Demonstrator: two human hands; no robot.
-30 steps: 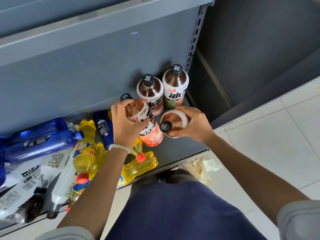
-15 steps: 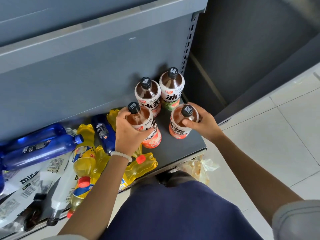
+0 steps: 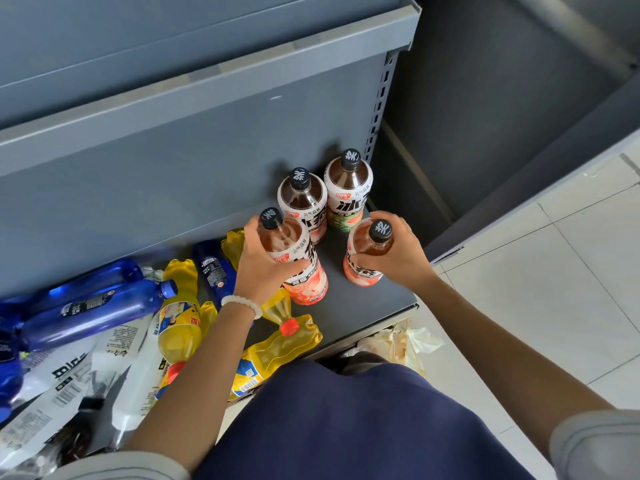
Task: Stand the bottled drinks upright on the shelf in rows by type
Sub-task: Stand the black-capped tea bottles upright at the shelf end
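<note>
Several brown iced-tea bottles with black caps stand at the right end of the grey shelf (image 3: 391, 299). Two stand at the back: one tea bottle (image 3: 304, 202) and, to its right, another (image 3: 349, 192). My left hand (image 3: 266, 268) grips the front left tea bottle (image 3: 304, 282) round its shoulder. My right hand (image 3: 398, 258) grips the front right tea bottle (image 3: 363, 268), which stands upright. Yellow bottles (image 3: 180, 323) with red caps, blue bottles (image 3: 93, 310) and white-labelled bottles (image 3: 131, 375) lie on their sides to the left.
An upper shelf edge (image 3: 207, 84) overhangs the bottles. The slotted upright post (image 3: 379, 109) bounds the shelf on the right. White floor tiles (image 3: 554, 289) lie to the right, and a crumpled plastic bag (image 3: 405, 344) sits below the shelf's front edge.
Both front tea bottles went from tilted to standing upright on the shelf. My hands stay round them; the right hand slid to the bottle's right side.
</note>
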